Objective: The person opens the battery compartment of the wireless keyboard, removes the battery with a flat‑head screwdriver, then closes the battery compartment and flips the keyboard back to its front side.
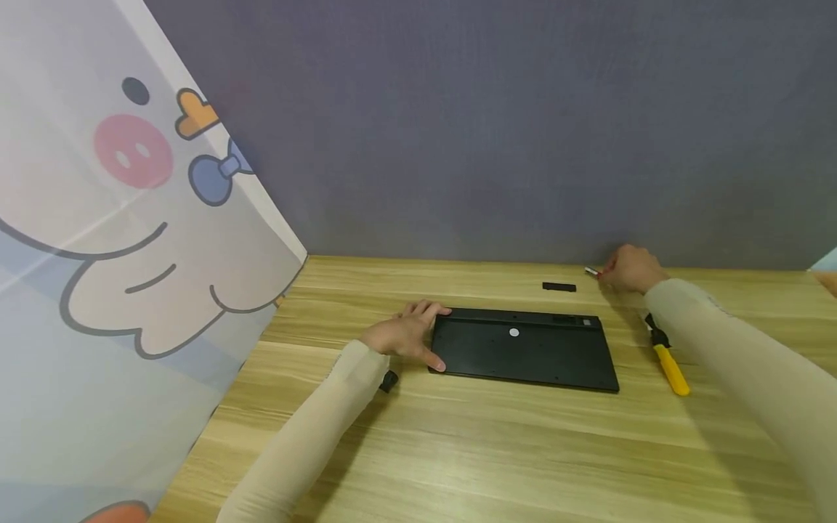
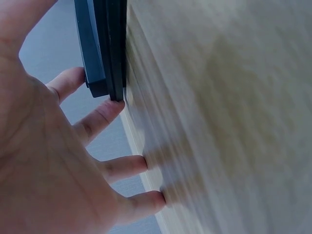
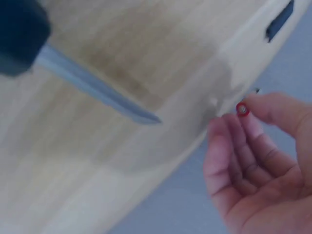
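Observation:
A black keyboard point(image 1: 523, 356) lies underside up on the wooden table, its battery compartment point(image 1: 572, 321) uncovered near the far right corner. My left hand point(image 1: 407, 335) spans its left end, thumb at the near corner and index finger at the far one. In the left wrist view the fingers point(image 2: 100, 122) are spread and fairly straight, touching the keyboard's edge point(image 2: 100, 73) and the tabletop. At the table's back edge my right hand point(image 1: 631, 269) pinches a small battery point(image 3: 242, 109) with a red end, between thumb and fingers. The black battery cover point(image 1: 559, 287) lies left of that hand.
A screwdriver with a yellow and black handle point(image 1: 672, 372) lies right of the keyboard, under the right forearm; its metal shaft point(image 3: 97, 87) looks blurred in the right wrist view. Behind the table stands a grey panel point(image 1: 497, 145). A cartoon-printed panel point(image 1: 163, 290) borders the left side.

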Demonstrator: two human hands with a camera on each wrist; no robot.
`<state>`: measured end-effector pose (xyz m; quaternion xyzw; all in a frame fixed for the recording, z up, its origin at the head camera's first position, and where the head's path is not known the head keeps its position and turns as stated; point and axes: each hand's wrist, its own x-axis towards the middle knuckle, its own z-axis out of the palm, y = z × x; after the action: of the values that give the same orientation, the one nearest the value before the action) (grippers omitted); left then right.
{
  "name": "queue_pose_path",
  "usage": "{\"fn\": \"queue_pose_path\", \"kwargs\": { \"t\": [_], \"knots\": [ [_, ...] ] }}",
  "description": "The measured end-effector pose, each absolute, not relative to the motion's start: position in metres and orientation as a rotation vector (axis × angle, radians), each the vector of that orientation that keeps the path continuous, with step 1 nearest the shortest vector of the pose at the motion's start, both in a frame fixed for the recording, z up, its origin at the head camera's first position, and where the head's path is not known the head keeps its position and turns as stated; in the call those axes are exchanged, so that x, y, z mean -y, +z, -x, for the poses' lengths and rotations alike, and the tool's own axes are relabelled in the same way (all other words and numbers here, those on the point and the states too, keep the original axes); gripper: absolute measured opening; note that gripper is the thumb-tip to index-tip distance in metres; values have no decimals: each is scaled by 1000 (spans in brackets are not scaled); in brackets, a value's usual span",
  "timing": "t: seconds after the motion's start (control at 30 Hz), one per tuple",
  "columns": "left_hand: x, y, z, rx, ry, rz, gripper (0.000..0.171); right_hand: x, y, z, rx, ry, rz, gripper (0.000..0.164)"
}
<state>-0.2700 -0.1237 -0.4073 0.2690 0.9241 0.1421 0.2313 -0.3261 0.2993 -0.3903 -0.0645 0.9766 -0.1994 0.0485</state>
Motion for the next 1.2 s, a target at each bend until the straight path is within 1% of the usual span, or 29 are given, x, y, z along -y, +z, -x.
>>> {"fn": "queue_pose_path", "kwargs": {
  "t": [0.27, 0.4, 0.57, 0.63, 0.7, 0.93, 1.2],
  "knots": [
    [131, -412, 271, -2555, 378, -727, 104, -252, -379, 328, -2916, -682, 500, 11],
    [131, -412, 270, -2557, 371, -732, 104, -226, -382, 332, -2866, -707, 631, 8],
    [128, -410, 269, -2552, 376, -746, 103, -198, -390, 344, -2801, -687, 834, 6],
    [127, -409, 270, -2553, 371, -754, 103, -189, -391, 350, -2789, -669, 875, 6],
    [125, -407, 270, -2556, 370, -762, 103, -181, -391, 355, -2795, -649, 888, 6],
    [119, -402, 273, -2542, 365, -775, 103, -158, -386, 363, -2784, -585, 781, 7],
    [119, -401, 273, -2546, 349, -754, 104, -141, -395, 366, -2775, -549, 800, 8]
  ]
}}
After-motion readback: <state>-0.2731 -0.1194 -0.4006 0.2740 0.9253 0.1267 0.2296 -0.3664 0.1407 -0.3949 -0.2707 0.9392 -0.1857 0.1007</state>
